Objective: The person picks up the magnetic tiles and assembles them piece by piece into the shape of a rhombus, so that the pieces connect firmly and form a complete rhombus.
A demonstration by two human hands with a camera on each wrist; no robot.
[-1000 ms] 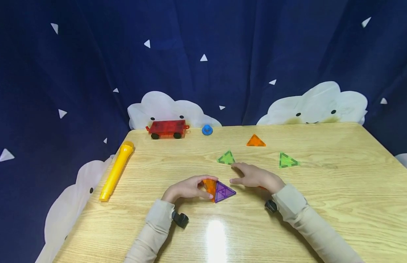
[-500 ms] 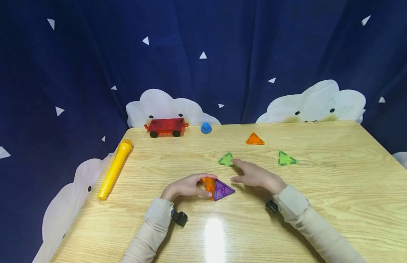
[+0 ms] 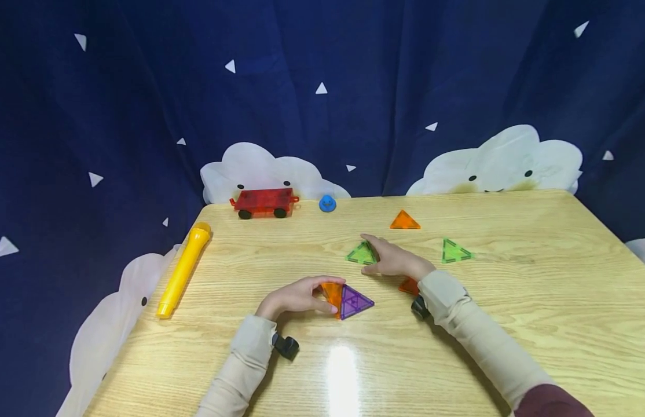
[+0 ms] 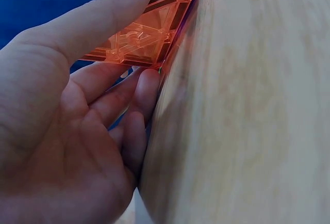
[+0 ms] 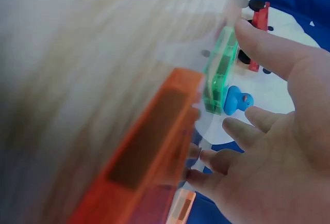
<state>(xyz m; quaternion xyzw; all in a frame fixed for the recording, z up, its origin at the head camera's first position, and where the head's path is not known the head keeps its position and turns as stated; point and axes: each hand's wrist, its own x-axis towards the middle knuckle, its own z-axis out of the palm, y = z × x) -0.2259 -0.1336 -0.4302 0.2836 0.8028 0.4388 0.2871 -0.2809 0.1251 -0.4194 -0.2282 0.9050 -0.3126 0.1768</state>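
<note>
In the head view my left hand (image 3: pixel 296 296) pinches an orange triangular magnetic tile (image 3: pixel 332 293) between thumb and fingers. That tile is tilted up from the table, as the left wrist view shows, and its lower edge meets a purple triangular tile (image 3: pixel 356 302) lying flat. My right hand (image 3: pixel 395 258) reaches over a green triangular tile (image 3: pixel 361 253), thumb on the near side and fingers on the far side. In the right wrist view its fingers are spread around the green tile (image 5: pixel 220 72); whether they touch it I cannot tell. Another orange tile (image 3: pixel 408 286) lies partly hidden under the right wrist.
A second green tile (image 3: pixel 455 251) and an orange tile (image 3: pixel 405 220) lie farther right and back. Along the back edge stand a red wheeled cart (image 3: pixel 265 201) and a blue duck (image 3: pixel 327 203). A yellow toy microphone (image 3: pixel 184 269) lies at the left edge of the table (image 3: pixel 510 324).
My right hand has moved forward and left until thumb and fingers straddle the near green tile; the orange tile under its wrist shows more. My left hand keeps its hold.
</note>
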